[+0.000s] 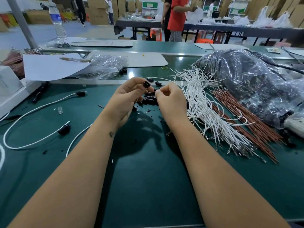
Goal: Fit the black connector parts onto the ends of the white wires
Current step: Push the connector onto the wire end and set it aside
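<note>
My left hand (pixel 126 97) pinches a small round black connector part (pixel 146 84) between thumb and fingertips, its opening turned towards me. My right hand (pixel 169 97) is just to its right, fingers curled, pinching the end of a thin white wire (pixel 166 79) that arcs away to the back. Between and below the hands lies a small heap of loose black connector parts (pixel 148 100). A thick bundle of white wires (pixel 202 104) with metal terminals fans out at the right. Two white wires with black connectors fitted (pixel 65 129) lie on the green mat at the left.
Brown wires (pixel 243 119) lie beside the white bundle, under a large clear plastic bag of dark parts (pixel 250 83). A smaller plastic bag (pixel 102 66) and a white sheet (pixel 49 66) sit at the back left. A water bottle (pixel 57 22) stands far left. People work at tables behind.
</note>
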